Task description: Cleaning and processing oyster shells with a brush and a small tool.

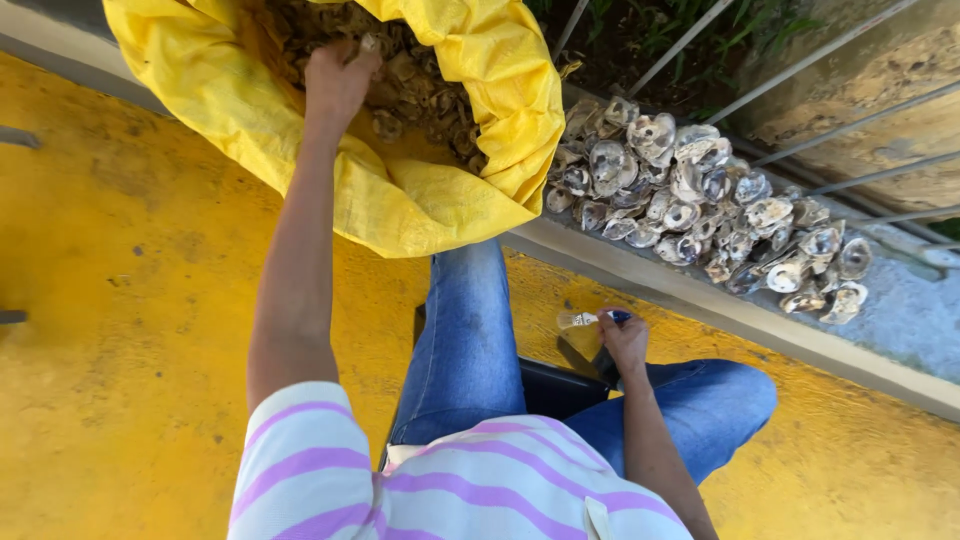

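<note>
My left hand reaches into a big yellow woven sack and closes around a brown oyster shell among several muddy shells inside it. My right hand rests between my knees, shut on a small tool with a pale blade and dark blue handle. I sit on a low dark seat, in blue jeans and a striped shirt.
A pile of opened grey-white oyster shells lies on a concrete ledge to the right of the sack. Thin metal rails and plants stand behind it. The floor is painted yellow.
</note>
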